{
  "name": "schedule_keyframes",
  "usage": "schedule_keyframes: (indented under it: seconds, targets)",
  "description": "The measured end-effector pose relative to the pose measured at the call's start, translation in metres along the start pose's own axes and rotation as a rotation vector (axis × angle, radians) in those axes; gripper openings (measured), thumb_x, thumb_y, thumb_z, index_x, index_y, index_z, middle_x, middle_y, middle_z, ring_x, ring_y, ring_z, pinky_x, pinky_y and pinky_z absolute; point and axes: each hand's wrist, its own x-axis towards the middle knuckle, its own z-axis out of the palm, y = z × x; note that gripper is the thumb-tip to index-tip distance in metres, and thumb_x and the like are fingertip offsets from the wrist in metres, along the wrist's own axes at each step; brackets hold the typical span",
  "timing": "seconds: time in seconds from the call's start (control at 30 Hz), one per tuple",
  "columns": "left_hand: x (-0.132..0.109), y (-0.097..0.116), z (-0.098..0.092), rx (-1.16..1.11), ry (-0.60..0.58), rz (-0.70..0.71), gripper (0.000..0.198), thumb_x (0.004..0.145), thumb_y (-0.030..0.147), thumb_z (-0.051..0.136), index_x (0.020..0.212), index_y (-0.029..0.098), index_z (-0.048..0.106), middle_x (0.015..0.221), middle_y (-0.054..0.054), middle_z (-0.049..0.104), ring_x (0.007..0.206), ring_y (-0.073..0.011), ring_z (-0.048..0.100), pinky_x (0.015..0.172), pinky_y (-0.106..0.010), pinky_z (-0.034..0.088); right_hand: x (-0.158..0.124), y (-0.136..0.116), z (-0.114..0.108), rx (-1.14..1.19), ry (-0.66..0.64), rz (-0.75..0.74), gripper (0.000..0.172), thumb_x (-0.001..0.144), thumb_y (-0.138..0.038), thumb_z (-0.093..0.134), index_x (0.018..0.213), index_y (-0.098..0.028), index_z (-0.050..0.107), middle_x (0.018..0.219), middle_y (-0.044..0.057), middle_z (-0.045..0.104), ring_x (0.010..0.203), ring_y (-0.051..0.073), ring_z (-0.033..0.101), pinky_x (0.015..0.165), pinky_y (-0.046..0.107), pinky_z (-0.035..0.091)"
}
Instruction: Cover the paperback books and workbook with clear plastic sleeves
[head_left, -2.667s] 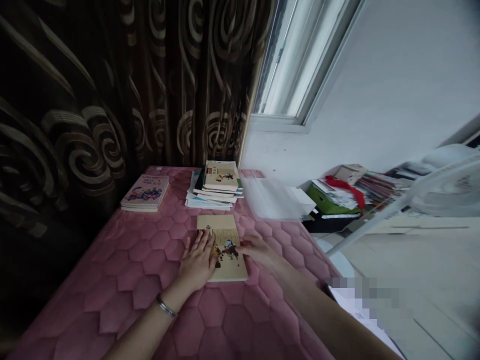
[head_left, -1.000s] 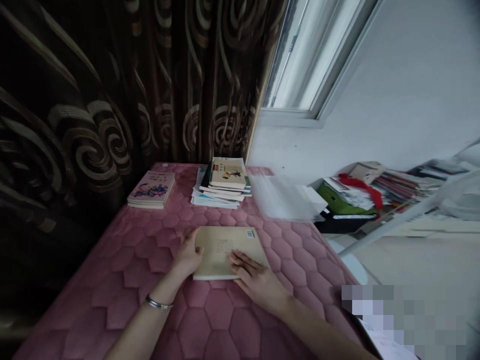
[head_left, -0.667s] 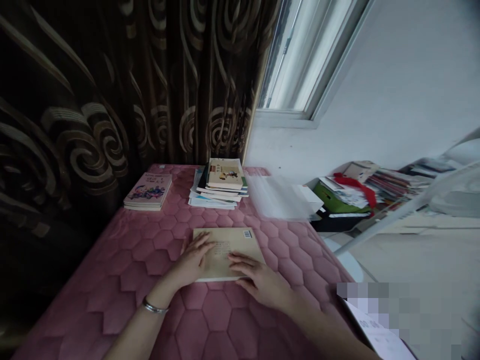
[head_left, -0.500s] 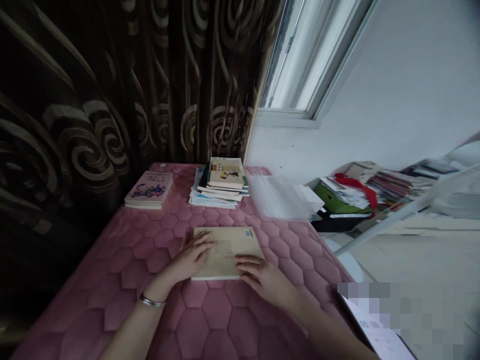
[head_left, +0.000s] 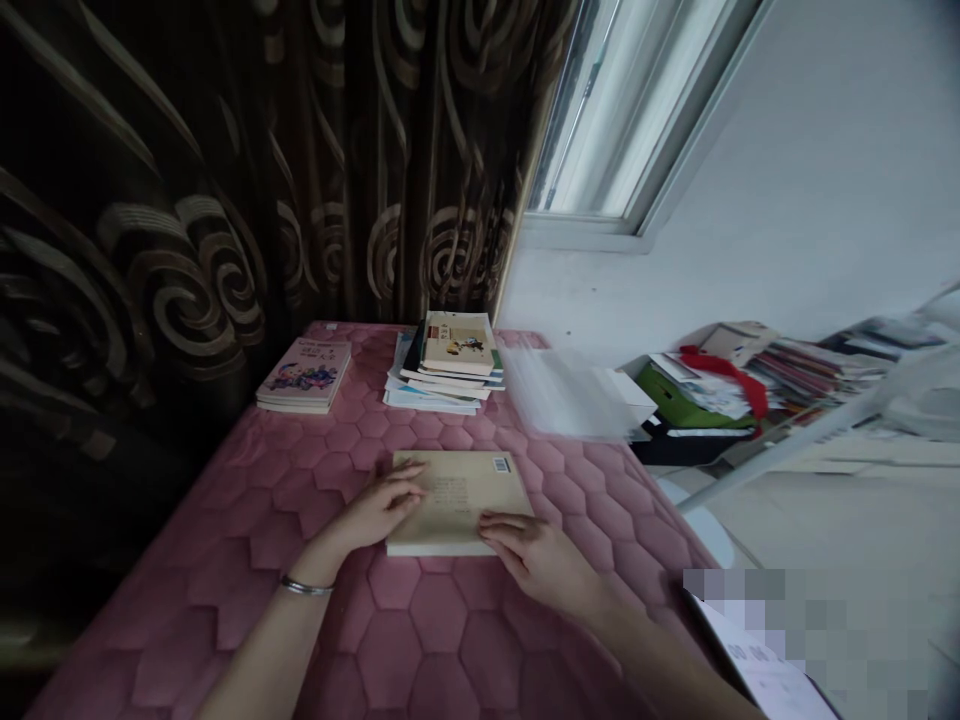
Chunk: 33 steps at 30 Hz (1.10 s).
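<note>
Tan book [head_left: 459, 492] lies flat on pink quilted table cover [head_left: 420, 640], about mid-table, just ahead of the person. Back cover up: barcode [head_left: 501, 464] at the far right corner. Long axis runs left-right across the view, short edges facing left and right. Near long edge shows the page block. Spine side: can't tell.

Left hand [head_left: 375, 510] rests palm-down on the left end of the book, fingers straight and loosely together on the cover, not gripping. Thin bracelet [head_left: 304, 587] on that wrist. Right hand [head_left: 540, 555] sits at the near right corner, fingers extended and slightly apart, tips on the cover edge, no clamp visible.

Further back, near the table's far edge: stack of books [head_left: 446, 370], an illustrated tan one on top, well apart from the tan book. Left of the stack, a pink book [head_left: 304, 375] on its own. Right of the stack, clear plastic sheets [head_left: 570, 400], blurred, overhanging the table edge.

Dark swirl-pattern curtain [head_left: 225, 200] behind the table, window [head_left: 607, 120] to its right. Off-table right: green box [head_left: 664, 392] under a mess of papers.
</note>
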Motion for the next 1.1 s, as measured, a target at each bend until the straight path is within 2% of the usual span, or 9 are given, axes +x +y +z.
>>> schedule_keyframes:
  seconds: [0.2,0.33,0.47,0.57,0.63,0.67,0.77,0.9,1.1]
  targets:
    - [0.001,-0.003,0.001,-0.061,0.082,-0.039,0.044,0.094,0.049,0.035,0.097,0.023,0.071,0.135,-0.004,0.057,0.13,-0.0195,0.044,0.114,-0.04,0.026,0.009,-0.003,-0.011,0.189,0.003,0.157,0.026,0.089,-0.023,0.047,0.089,-0.023,0.073,0.096,0.001,0.074,0.088,0.017,0.068,0.081,0.028,0.051]
    - [-0.001,0.0,-0.005,-0.112,0.102,-0.05,0.053,0.092,0.058,0.031,0.099,0.023,0.071,0.133,-0.003,0.058,0.138,-0.0217,0.033,0.117,-0.044,0.019,0.019,0.001,-0.024,0.363,-0.099,0.325,0.021,0.083,-0.032,0.056,0.08,-0.022,0.074,0.086,0.0,0.074,0.079,0.018,0.067,0.069,0.026,0.05]
    - [-0.003,-0.004,-0.01,-0.219,0.051,-0.142,0.067,0.09,0.065,0.018,0.118,0.024,0.064,0.138,-0.004,0.053,0.141,-0.0231,0.026,0.118,-0.047,0.013,0.036,0.012,-0.04,0.353,-0.152,0.421,0.023,0.078,-0.037,0.059,0.072,-0.02,0.072,0.071,0.0,0.07,0.068,0.017,0.064,0.058,0.024,0.045]
    - [-0.002,-0.016,-0.005,-0.391,0.108,-0.134,0.075,0.089,0.067,0.011,0.14,0.022,0.042,0.146,-0.007,0.044,0.139,-0.0224,0.03,0.117,-0.044,0.017,0.056,0.016,-0.06,0.261,-0.077,0.366,0.021,0.08,-0.035,0.057,0.074,-0.021,0.071,0.073,-0.001,0.07,0.066,0.015,0.062,0.059,0.024,0.044]
    - [-0.001,-0.023,0.001,-0.454,0.18,-0.114,0.075,0.089,0.067,0.019,0.148,0.021,0.023,0.15,-0.009,0.037,0.139,-0.0226,0.031,0.116,-0.043,0.021,0.074,0.016,-0.075,0.178,0.012,0.303,0.02,0.082,-0.033,0.055,0.077,-0.022,0.071,0.075,0.0,0.07,0.066,0.015,0.061,0.061,0.024,0.044]
    - [0.0,-0.025,0.005,-0.432,0.218,-0.119,0.08,0.087,0.067,0.031,0.15,0.02,0.014,0.152,-0.01,0.033,0.139,-0.0237,0.03,0.116,-0.043,0.022,0.084,0.017,-0.082,0.14,0.059,0.263,0.019,0.083,-0.03,0.054,0.078,-0.022,0.071,0.077,0.0,0.071,0.067,0.015,0.062,0.063,0.025,0.045]
    - [0.004,-0.022,0.013,-0.2,0.301,-0.21,0.111,0.07,0.052,0.069,0.15,0.016,0.001,0.155,-0.016,0.022,0.141,-0.0296,0.024,0.115,-0.044,0.022,0.116,0.026,-0.096,0.042,0.188,0.15,0.018,0.084,-0.023,0.053,0.079,-0.022,0.071,0.083,0.002,0.071,0.073,0.016,0.062,0.068,0.026,0.046]
    - [0.007,-0.014,0.016,0.004,0.292,-0.318,0.11,0.065,0.039,0.073,0.149,0.012,0.008,0.154,-0.019,0.021,0.142,-0.0321,0.021,0.115,-0.046,0.019,0.158,0.054,-0.098,-0.094,0.319,0.157,0.016,0.083,-0.022,0.057,0.079,-0.022,0.072,0.083,0.003,0.069,0.072,0.015,0.061,0.071,0.026,0.047]
    - [0.006,-0.019,0.015,0.077,0.218,-0.266,0.096,0.069,0.045,0.069,0.146,0.012,0.023,0.154,-0.02,0.022,0.143,-0.0324,0.017,0.116,-0.049,0.018,0.203,0.096,-0.083,-0.173,0.25,0.268,0.014,0.082,-0.021,0.061,0.083,-0.023,0.075,0.089,0.003,0.071,0.077,0.016,0.063,0.073,0.026,0.047]
